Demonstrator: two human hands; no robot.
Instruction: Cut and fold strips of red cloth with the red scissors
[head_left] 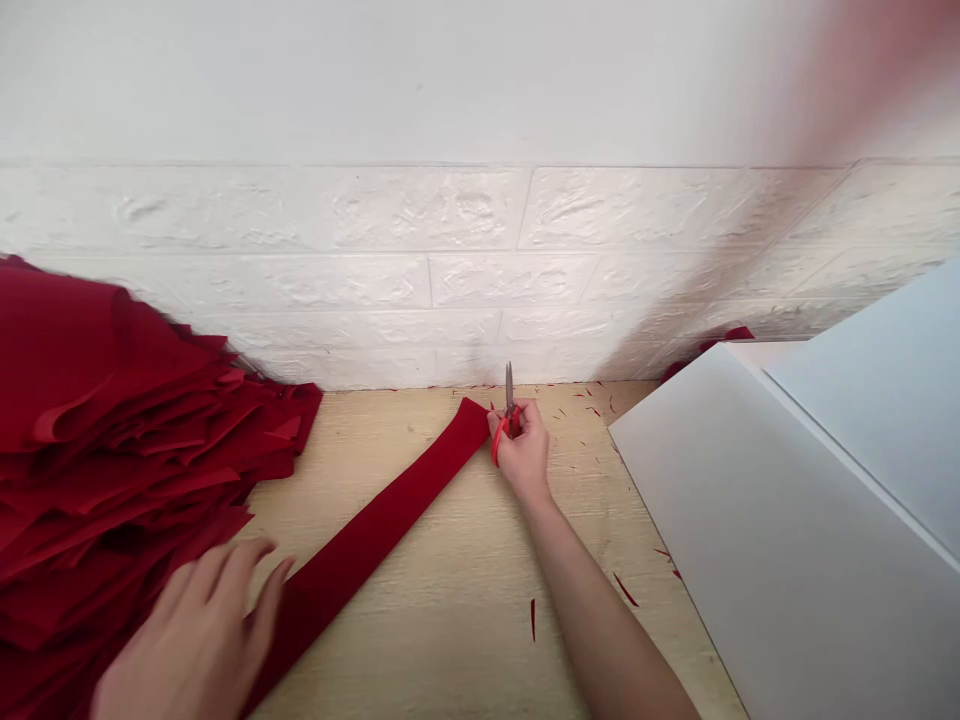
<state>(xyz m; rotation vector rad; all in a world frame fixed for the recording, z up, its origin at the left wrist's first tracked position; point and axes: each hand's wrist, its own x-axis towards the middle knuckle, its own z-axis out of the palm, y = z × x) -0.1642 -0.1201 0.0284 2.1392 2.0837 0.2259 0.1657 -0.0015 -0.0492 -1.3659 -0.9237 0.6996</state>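
A long strip of dark red fabric (390,515) lies slantwise over the wooden tabletop (442,620), its far end close to the wall. My right hand (525,450) grips a pair of scissors (509,390) with red handles, blades pointing away from me and seemingly closed. That hand is beside the strip's far end; whether it touches the cloth I cannot tell. At the lower left, my left hand (199,620) is slightly blurred, fingers apart and curved, over the strip's near part and the edge of a big heap of red fabric pieces (135,430). Nothing shows in its fingers.
A white textured wall (375,215) closes off the back. On the right stands a large white box or board (757,500), with a bit of red cloth (739,333) behind it. Thin red scraps (624,590) are scattered over the tabletop.
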